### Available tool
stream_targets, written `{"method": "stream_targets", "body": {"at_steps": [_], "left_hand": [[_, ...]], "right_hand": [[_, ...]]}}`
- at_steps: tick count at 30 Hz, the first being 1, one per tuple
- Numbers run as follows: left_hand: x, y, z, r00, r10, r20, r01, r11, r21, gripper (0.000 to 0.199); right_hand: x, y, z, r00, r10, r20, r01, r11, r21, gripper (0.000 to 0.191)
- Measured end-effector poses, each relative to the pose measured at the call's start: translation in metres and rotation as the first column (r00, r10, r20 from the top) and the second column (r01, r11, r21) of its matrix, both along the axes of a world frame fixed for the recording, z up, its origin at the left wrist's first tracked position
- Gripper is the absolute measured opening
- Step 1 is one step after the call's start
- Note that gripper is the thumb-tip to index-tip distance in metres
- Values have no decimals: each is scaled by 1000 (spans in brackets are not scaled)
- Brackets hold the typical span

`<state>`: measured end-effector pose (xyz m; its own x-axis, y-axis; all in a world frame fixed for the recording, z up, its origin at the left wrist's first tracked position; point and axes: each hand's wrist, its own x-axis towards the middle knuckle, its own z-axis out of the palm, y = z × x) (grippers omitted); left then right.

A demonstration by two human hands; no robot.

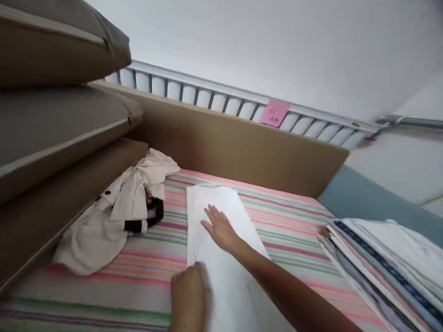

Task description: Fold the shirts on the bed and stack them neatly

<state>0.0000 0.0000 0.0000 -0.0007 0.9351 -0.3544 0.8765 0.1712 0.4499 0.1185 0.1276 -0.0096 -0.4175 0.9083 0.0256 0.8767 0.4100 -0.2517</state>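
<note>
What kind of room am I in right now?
Probably a bedroom or similar living space: there's a striped sheet, stacked large cushions on the left, and a pile of folded cloth on the right.

The right forearm [277, 276] slants inward, its right grip [218, 228] palm down, fingers extended and slightly spread. Nearer the body, the left grip [188, 295] is curled, back upward, fingertips hidden.

Your stripy sheet [148, 265] had a long white cloth [230, 286] in the middle, crumpled clothes [129, 198] on the left and folded cloths [391, 258] stacked on the right.
</note>
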Motion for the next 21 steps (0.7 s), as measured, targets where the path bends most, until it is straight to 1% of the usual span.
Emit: {"method": "stream_targets", "body": {"at_steps": [3, 5, 9, 11, 13, 15, 17, 19, 21], "left_hand": [[0, 0, -4, 1000, -4, 22, 5, 1000, -21, 42], [-1, 0, -6, 999, 0, 33, 1, 999, -32, 42], [-2, 0, -5, 999, 5, 44, -4, 1000, -21, 40], [-1, 1, -5, 999, -12, 33, 13, 1000, -18, 38], [0, 1, -6, 999, -39, 6, 39, 999, -35, 39], [-1, 1, -8, 998, -63, -17, 62, 997, -48, 41], [-2, -1, -11, 996, -85, -26, 84, 996, -34, 42], [-4, -3, -14, 994, -104, -34, 104, 994, -21, 43], [-6, -9, -15, 991, -124, -42, 123, 992, -13, 46]], "right_hand": [[-32, 30, -11, 1000, 5, 2, -5, 1000, 22, 66], [-46, 46, -23, 1000, 14, 5, -15, 999, 37, 68], [-55, 68, -53, 1000, 13, 12, -14, 997, 73, 70], [-56, 73, -60, 1000, 7, 12, -8, 997, 82, 70], [-57, 72, -60, 1000, -4, 18, 3, 998, 63, 69], [-55, 60, -56, 999, -36, 18, 35, 998, 47, 67], [-46, 32, -51, 999, -52, 3, 52, 996, 69, 63], [-24, -11, -46, 1000, -5, -15, 7, 994, 109, 59], [12, -67, -40, 996, 82, -24, -79, 990, 116, 55]]}}
